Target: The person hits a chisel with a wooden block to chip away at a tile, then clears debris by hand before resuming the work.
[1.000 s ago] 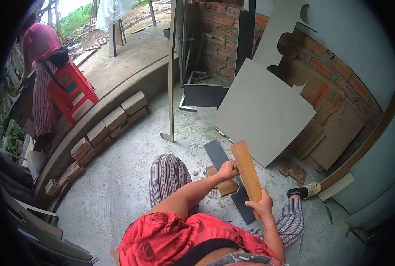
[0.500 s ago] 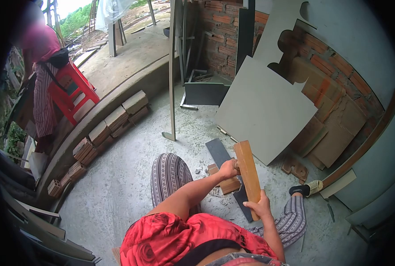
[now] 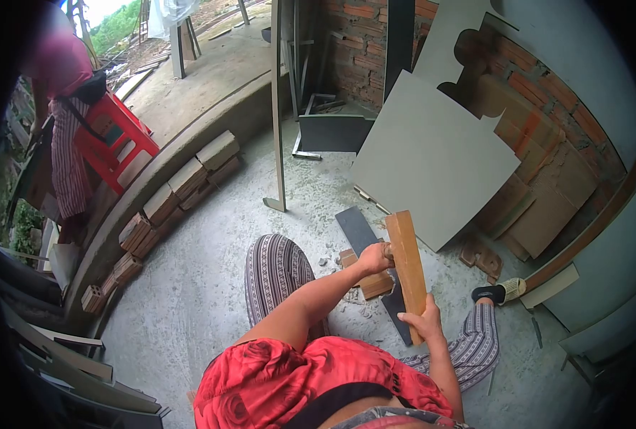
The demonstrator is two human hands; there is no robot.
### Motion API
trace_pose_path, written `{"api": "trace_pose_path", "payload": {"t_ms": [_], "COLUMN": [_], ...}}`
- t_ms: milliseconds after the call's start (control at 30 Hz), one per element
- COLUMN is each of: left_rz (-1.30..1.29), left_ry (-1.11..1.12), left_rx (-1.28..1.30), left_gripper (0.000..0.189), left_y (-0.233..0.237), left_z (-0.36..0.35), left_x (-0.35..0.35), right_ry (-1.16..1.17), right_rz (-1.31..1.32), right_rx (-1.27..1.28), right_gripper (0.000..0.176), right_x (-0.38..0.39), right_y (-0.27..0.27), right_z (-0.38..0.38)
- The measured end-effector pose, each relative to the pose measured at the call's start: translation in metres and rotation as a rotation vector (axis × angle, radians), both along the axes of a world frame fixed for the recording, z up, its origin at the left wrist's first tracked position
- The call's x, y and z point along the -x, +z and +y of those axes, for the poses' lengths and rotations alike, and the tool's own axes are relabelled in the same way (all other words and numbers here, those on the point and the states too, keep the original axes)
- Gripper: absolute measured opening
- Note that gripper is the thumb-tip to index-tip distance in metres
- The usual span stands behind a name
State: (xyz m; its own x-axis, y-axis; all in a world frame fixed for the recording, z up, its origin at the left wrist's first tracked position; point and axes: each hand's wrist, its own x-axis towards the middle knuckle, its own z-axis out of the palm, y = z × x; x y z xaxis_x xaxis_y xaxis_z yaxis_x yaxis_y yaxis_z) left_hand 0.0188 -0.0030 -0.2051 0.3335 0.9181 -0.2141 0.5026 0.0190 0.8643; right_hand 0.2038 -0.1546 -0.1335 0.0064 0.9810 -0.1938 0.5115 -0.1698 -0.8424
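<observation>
I sit on the concrete floor with my legs apart. My right hand [image 3: 421,322] grips the lower end of a long orange-brown plank [image 3: 409,254], which stands tilted over a dark slab [image 3: 356,230] on the floor. My left hand [image 3: 372,258] is closed in a fist against the plank's left edge, around a small brown handle whose far end is hidden. A brick-coloured block [image 3: 375,285] lies just below that hand, with crumbs and chips scattered around it.
A large grey board [image 3: 432,157] leans on the brick wall ahead, with cardboard pieces [image 3: 547,207] to its right. A narrow upright board [image 3: 279,107] stands ahead. Bricks [image 3: 182,189] line the curb at left. Another person [image 3: 64,143] stands by a red stool [image 3: 114,143].
The plank has shifted slightly right and stands a little more upright. Both hands keep their hold. The view has tipped down a little.
</observation>
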Motion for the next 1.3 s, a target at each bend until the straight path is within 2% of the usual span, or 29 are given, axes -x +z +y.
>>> {"api": "trace_pose_path", "payload": {"t_ms": [300,400,500,567,767,1000,1067,1100,1167,1300], "left_rz": [0.087,0.067,0.054,0.068,0.055,0.039,0.045,0.048,0.046,0.057], "left_ry": [0.003,0.006,0.017,-0.023,0.011,0.004,0.019,0.034,0.028,0.020], "left_rx": [-0.008,0.015,0.084,0.096,0.076,0.075,0.070,0.066,0.067,0.053], "left_gripper": [0.043,0.044,0.044,0.042,0.041,0.041,0.041,0.042,0.042,0.042], "left_y": [0.006,0.005,0.015,0.020,0.023,0.014,0.011,0.010,0.004,0.002], "left_z": [-0.002,-0.001,-0.002,-0.004,-0.006,-0.004,-0.004,-0.004,-0.002,-0.002], "left_x": [-0.002,-0.001,0.000,0.002,0.002,0.000,-0.001,-0.001,-0.001,0.000], "right_ry": [-0.017,-0.043,-0.044,-0.060,-0.061,-0.084,-0.109,-0.109,-0.045,-0.044], "right_rz": [-0.028,-0.143,-0.082,0.124,0.149,0.118,-0.070,-0.069,-0.291,-0.195], "right_rx": [-0.055,-0.064,-0.166,-0.361,-0.498,-0.492,-0.341,-0.345,-0.116,-0.105], "right_gripper": [0.061,0.062,0.064,0.066,0.063,0.064,0.063,0.063,0.063,0.067], "right_x": [-0.003,0.002,0.008,0.014,0.021,0.018,0.016,0.014,0.007,0.004], "right_y": [-0.008,0.001,0.005,0.008,0.018,0.012,0.011,0.009,0.001,-0.005], "right_z": [-0.001,-0.005,-0.009,-0.008,-0.008,-0.008,-0.009,-0.008,-0.006,-0.007]}}
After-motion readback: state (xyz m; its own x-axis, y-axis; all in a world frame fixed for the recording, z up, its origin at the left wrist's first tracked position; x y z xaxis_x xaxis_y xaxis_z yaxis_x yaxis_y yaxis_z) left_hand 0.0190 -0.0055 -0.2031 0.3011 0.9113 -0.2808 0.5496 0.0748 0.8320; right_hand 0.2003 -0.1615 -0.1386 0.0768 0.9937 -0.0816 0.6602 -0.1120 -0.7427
